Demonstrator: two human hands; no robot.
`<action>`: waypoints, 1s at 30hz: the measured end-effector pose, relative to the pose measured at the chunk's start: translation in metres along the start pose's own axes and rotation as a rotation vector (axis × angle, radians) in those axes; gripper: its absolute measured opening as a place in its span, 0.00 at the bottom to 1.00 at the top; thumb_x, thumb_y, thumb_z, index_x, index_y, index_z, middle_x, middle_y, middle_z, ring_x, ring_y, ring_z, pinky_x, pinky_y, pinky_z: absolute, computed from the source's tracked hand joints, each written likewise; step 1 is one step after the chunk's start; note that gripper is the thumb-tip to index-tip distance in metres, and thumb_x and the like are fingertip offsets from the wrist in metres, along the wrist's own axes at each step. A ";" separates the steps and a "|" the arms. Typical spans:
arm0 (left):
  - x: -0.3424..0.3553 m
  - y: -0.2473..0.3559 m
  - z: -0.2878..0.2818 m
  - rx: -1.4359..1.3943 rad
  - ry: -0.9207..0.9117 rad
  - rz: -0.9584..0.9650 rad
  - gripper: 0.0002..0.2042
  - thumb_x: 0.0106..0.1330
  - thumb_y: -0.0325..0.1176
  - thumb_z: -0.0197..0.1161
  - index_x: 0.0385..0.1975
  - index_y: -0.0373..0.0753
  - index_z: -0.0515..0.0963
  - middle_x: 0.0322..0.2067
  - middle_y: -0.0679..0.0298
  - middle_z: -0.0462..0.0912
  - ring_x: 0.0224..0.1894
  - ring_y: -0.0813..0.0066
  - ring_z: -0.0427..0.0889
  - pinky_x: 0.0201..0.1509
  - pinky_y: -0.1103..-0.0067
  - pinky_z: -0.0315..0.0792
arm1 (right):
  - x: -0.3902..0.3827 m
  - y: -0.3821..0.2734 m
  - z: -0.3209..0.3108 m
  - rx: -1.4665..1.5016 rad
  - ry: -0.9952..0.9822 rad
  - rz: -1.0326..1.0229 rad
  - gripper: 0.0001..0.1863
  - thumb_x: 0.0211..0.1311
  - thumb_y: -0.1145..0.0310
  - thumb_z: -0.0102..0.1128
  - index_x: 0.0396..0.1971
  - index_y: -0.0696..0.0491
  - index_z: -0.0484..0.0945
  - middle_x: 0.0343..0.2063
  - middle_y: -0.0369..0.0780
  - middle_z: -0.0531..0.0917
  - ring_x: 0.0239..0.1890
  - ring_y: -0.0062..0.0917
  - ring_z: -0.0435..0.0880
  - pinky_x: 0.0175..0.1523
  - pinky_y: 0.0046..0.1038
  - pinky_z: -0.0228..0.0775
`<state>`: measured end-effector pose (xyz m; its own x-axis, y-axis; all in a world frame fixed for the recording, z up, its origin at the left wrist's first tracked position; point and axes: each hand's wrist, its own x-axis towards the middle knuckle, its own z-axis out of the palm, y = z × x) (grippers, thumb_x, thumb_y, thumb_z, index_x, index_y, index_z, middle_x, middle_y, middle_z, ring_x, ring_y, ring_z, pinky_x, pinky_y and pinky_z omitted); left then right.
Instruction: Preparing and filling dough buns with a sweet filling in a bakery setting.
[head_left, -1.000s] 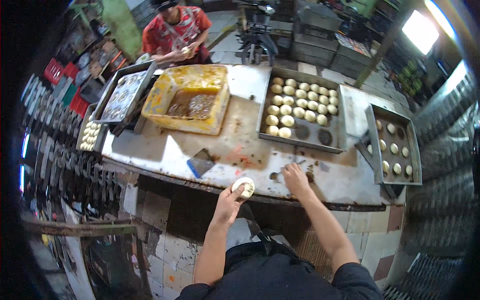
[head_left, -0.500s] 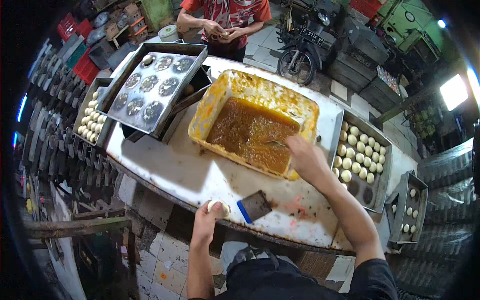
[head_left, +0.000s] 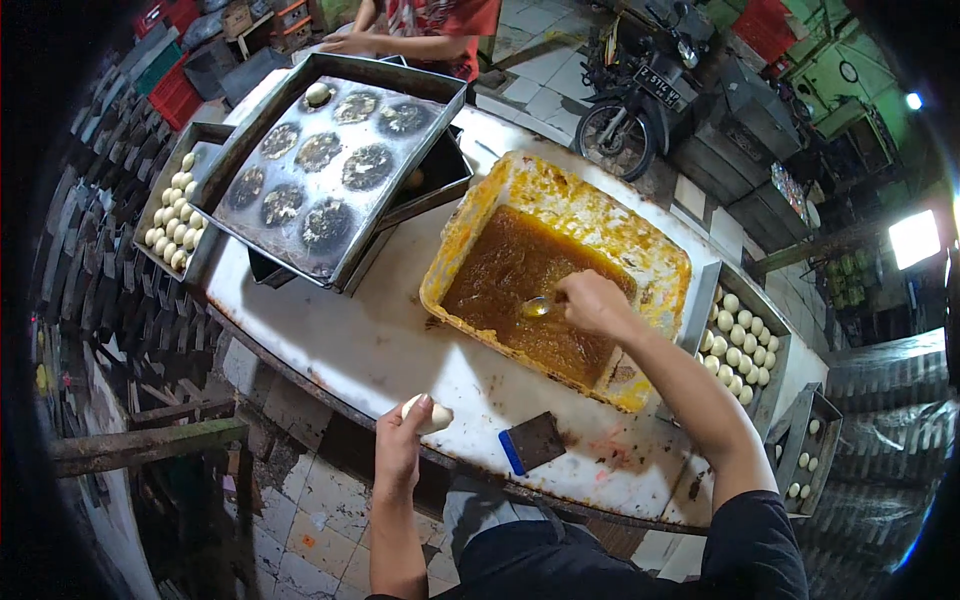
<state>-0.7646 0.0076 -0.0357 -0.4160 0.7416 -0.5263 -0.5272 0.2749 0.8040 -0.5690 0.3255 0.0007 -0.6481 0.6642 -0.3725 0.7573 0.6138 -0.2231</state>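
Observation:
My left hand (head_left: 402, 445) is closed around a pale dough piece (head_left: 428, 414) over the near edge of the table, thumb pressed on its top. Over the big rectangular tub (head_left: 462, 322), my right hand (head_left: 593, 303) grips a spoon (head_left: 537, 307) whose bowl sits at the surface of the thick brown filling (head_left: 500, 270). Orange-yellow smears coat the tub's inner walls. A scraper (head_left: 535, 443) with a blue edge lies flat on the table between my hands, touched by neither.
At the left, a metal tray (head_left: 345, 165) with dark round patches and one dough ball rests on other trays. More trays of dough balls stand at the far left (head_left: 172, 225) and right (head_left: 738, 345). Across the table, a person in red (head_left: 440, 30) stands; a motorcycle (head_left: 625, 110) is parked behind.
My right hand has moved inward over the filling, bringing the spoon's bowl into clear sight. The other person has shifted left in view. The view itself has swung slightly.

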 end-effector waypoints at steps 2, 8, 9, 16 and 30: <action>-0.016 0.013 0.033 -0.210 -0.108 -0.016 0.18 0.75 0.41 0.61 0.48 0.28 0.80 0.42 0.54 0.87 0.45 0.67 0.87 0.57 0.73 0.77 | -0.018 0.030 -0.017 0.175 0.040 -0.052 0.10 0.55 0.74 0.63 0.37 0.56 0.87 0.33 0.52 0.87 0.39 0.43 0.89 0.47 0.42 0.80; -0.056 -0.015 0.120 -0.157 -0.250 0.078 0.18 0.77 0.33 0.58 0.55 0.21 0.76 0.49 0.53 0.84 0.52 0.67 0.84 0.62 0.72 0.75 | -0.145 0.035 -0.053 0.935 0.062 -0.104 0.11 0.68 0.67 0.65 0.44 0.57 0.85 0.22 0.33 0.80 0.20 0.12 0.73 0.24 0.19 0.65; -0.059 -0.025 0.137 -0.144 -0.239 0.067 0.19 0.77 0.34 0.57 0.56 0.21 0.75 0.49 0.54 0.84 0.52 0.67 0.84 0.62 0.72 0.75 | -0.175 0.031 -0.051 1.011 0.054 -0.049 0.11 0.69 0.68 0.63 0.45 0.59 0.83 0.23 0.33 0.80 0.19 0.12 0.73 0.22 0.18 0.63; -0.123 -0.088 0.250 -0.336 -0.394 0.123 0.24 0.83 0.46 0.43 0.58 0.28 0.74 0.51 0.53 0.83 0.54 0.65 0.83 0.63 0.67 0.75 | -0.320 0.068 0.051 1.128 0.306 -0.070 0.05 0.70 0.73 0.61 0.40 0.59 0.78 0.28 0.34 0.82 0.28 0.13 0.75 0.33 0.19 0.68; -0.204 -0.206 0.236 -0.410 -0.424 -0.049 0.21 0.76 0.35 0.54 0.64 0.31 0.67 0.61 0.51 0.77 0.61 0.55 0.79 0.63 0.61 0.79 | -0.458 0.161 0.269 0.279 0.802 0.232 0.11 0.56 0.73 0.68 0.40 0.56 0.85 0.46 0.47 0.82 0.53 0.45 0.76 0.56 0.41 0.70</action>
<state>-0.3967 -0.0555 -0.0286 -0.0956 0.9372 -0.3356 -0.8167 0.1189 0.5646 -0.1289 0.0050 -0.1073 -0.2568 0.9232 0.2860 0.8012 0.3689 -0.4711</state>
